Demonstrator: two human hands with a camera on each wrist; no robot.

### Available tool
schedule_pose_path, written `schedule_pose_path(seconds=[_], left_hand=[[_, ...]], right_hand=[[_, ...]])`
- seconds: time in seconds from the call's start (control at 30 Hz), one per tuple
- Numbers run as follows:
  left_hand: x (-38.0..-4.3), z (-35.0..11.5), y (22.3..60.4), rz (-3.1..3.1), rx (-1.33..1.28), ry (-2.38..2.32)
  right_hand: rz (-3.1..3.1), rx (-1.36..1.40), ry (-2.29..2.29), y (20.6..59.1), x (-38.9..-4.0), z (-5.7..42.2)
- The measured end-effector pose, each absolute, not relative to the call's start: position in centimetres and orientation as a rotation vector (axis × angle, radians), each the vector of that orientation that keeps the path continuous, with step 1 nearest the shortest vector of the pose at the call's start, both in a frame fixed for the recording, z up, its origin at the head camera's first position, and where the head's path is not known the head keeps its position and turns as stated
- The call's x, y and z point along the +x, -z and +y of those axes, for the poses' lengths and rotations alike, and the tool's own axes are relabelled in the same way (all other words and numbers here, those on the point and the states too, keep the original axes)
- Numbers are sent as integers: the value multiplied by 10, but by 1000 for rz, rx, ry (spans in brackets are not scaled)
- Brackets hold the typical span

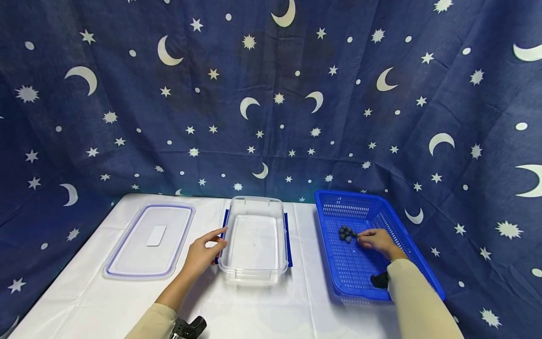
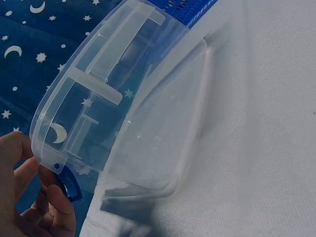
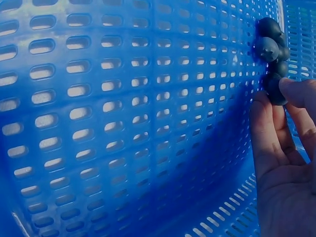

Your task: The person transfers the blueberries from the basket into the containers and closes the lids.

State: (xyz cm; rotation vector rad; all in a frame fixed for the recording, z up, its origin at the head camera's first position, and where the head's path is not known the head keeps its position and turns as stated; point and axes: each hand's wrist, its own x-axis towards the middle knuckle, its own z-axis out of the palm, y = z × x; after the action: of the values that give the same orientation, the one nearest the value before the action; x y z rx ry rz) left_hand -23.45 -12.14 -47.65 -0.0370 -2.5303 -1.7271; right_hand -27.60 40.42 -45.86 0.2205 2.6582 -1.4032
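Inside a blue basket (image 1: 351, 278), my right hand (image 1: 378, 242) pinches a dark blueberry (image 3: 275, 90) between thumb and fingertips. Several more blueberries (image 1: 346, 231) lie clustered right beside those fingertips on the basket floor. My left hand (image 1: 205, 252) grips the left rim of a clear plastic container (image 1: 254, 242), thumb at the rim and other fingers curled beside a hanging blue latch (image 2: 70, 183). Unlidded, the container stands on the table with nothing in it. Blue latches hang along both of its long sides.
A clear lid (image 1: 148, 240) with a blue seal and a white label lies flat on the left. White cloth (image 1: 279, 310) covers the table. Behind it hangs a dark blue curtain (image 1: 271, 94) with moons and stars.
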Motion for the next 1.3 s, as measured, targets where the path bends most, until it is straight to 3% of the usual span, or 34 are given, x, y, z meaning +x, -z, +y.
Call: schedule_pose_path(seconds=[1.3], left_hand=[[-235, -122, 477, -2529, -11, 1761]], right_hand=[[2667, -214, 1625, 442, -300, 338]])
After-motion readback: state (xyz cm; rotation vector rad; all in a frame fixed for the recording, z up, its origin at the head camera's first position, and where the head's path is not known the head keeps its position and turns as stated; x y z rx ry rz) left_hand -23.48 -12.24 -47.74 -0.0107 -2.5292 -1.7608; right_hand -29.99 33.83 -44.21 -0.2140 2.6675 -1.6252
